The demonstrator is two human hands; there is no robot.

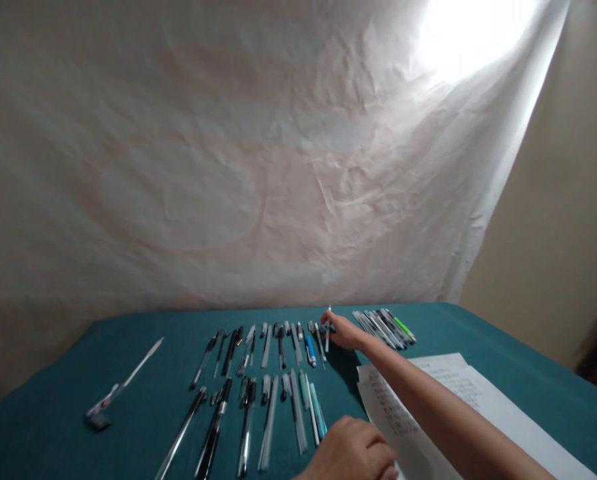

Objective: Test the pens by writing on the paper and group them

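At the far end of the back row, my right hand [343, 332] pinches a slim pen [327, 340] between thumb and fingers. The pen stands nearly in line with the row, its pale tip rising above the fingertips. Just left of it lie a slender clear pen [320, 341] and a blue pen [310, 349]. My left hand [351, 452] rests low in the view with its fingers curled in; whatever they may hold is hidden. Close to that hand are a teal pen [317, 408] and a white pen [312, 413] of the front row.
Two rows of pens, several with caps beside them, cover the middle of the green tablecloth [143, 413]. A bunch of pens [384, 328] lies at the back right. Written sheets of paper [498, 413] spread under my right arm. A white stick-like item [141, 363] lies far left.
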